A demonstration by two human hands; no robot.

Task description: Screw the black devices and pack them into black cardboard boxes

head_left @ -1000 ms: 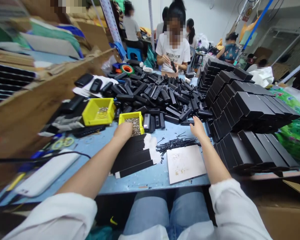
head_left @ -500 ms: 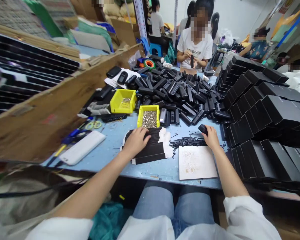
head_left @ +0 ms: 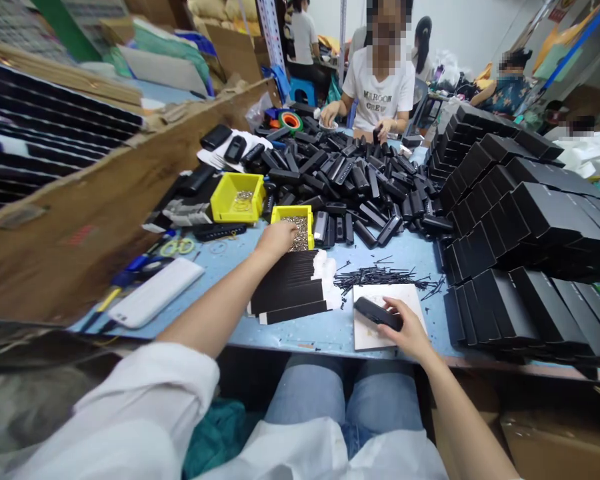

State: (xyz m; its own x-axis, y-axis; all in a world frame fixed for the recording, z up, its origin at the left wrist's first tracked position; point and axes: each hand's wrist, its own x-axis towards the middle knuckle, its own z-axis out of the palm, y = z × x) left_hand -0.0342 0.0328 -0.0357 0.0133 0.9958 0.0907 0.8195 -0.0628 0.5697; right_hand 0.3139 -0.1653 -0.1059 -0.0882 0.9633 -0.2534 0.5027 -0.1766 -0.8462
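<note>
Boxes [head_left: 535, 207] right, heaped devices [head_left: 347, 171] beyond hands [head_left: 410, 330].

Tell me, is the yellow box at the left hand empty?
Not empty: small metallic pieces show inside the yellow box. The left hand hides part, so I can't tell how full.
</note>
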